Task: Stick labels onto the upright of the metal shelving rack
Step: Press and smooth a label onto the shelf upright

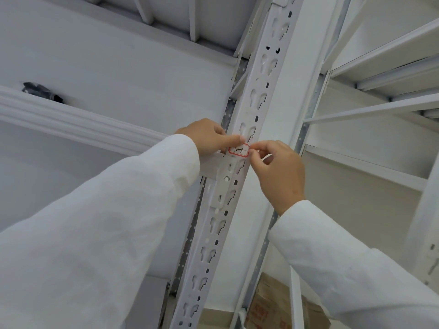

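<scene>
Reaching up from the lower left, the left hand (209,136) has its fingers curled, and its straight thumb presses on the upper left corner of the label (239,150). The right hand (276,173) comes from the lower right and pinches the right edge of the label between thumb and forefinger. The label, white with a red border and dark marks, lies between the two hands on the face of the upright (257,91). Its long axis runs across the upright, whose own length goes from below the hands to above them, leaning right.
</scene>
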`<state>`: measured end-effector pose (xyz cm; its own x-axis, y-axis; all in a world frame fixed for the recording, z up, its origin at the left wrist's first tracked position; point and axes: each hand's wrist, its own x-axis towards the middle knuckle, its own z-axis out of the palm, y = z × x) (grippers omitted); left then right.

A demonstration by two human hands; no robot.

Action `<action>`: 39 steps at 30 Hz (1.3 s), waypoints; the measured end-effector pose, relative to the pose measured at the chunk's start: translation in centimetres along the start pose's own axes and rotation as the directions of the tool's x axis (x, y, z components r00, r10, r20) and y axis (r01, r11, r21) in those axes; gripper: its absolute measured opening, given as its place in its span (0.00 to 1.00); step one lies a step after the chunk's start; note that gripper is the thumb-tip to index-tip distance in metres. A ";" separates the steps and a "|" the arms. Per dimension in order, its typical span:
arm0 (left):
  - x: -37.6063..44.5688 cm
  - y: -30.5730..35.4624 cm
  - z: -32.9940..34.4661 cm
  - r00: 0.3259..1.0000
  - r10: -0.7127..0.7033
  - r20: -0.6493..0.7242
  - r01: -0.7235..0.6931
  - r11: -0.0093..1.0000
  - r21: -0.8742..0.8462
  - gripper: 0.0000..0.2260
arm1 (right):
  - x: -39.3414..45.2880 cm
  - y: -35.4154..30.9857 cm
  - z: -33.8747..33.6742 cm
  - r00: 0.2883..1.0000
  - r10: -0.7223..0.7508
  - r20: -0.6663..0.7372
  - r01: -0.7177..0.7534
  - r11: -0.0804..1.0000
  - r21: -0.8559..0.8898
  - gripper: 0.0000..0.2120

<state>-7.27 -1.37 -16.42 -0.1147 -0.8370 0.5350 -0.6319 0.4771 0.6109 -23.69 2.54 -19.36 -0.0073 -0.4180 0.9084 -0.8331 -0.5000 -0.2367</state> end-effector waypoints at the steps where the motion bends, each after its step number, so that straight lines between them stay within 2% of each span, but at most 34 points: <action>1: 0.0 0.0 0.0 1.000 -0.001 -0.001 0.001 1.000 0.000 0.24 | -0.2 -0.1 0.1 1.000 0.002 -0.002 -0.002 1.000 0.008 0.04; 5: 0.0 -0.1 -0.1 1.000 0.003 -0.009 -0.003 1.000 -0.004 0.24 | -1.5 -0.6 1.1 0.995 0.003 0.104 -0.005 1.000 0.021 0.05; 10: 0.0 -0.1 0.1 1.000 0.003 -0.003 -0.003 1.000 -0.003 0.23 | -0.9 0.0 0.6 0.994 0.081 -0.071 -0.067 0.983 0.172 0.05; 14: -0.1 0.1 0.0 1.000 0.004 -0.003 -0.004 1.000 0.014 0.23 | -1.2 -0.1 0.6 0.999 0.030 -0.044 -0.025 0.994 0.108 0.06; 18: -0.2 0.1 0.0 1.000 0.016 -0.004 -0.016 1.000 0.024 0.24 | -1.6 -0.1 1.2 0.997 0.063 -0.054 -0.056 0.990 0.130 0.06; 22: -0.3 0.2 -0.1 1.000 0.015 -0.009 -0.015 1.000 0.014 0.23 | -2.5 -0.7 2.1 1.000 0.014 0.002 -0.014 0.991 0.132 0.05; 26: -0.2 0.0 0.0 1.000 0.019 -0.013 -0.019 0.999 0.029 0.23 | -2.1 -0.2 2.1 0.989 0.101 -0.107 -0.069 0.960 0.270 0.06; 32: -0.4 0.3 -0.1 0.999 0.027 -0.022 -0.026 0.999 0.041 0.23 | -1.9 0.2 1.8 0.995 0.038 -0.097 -0.018 0.980 0.197 0.07; 39: -0.4 0.3 0.1 0.999 0.030 -0.034 -0.028 0.997 0.065 0.24 | -1.9 0.1 1.9 0.994 0.057 -0.090 -0.040 0.982 0.182 0.07</action>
<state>-7.44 -0.87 -16.51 -0.1071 -0.8126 0.5729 -0.6770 0.4815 0.5565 -22.70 1.84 -21.80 -0.1049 -0.3758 0.9208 -0.7173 -0.6127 -0.3318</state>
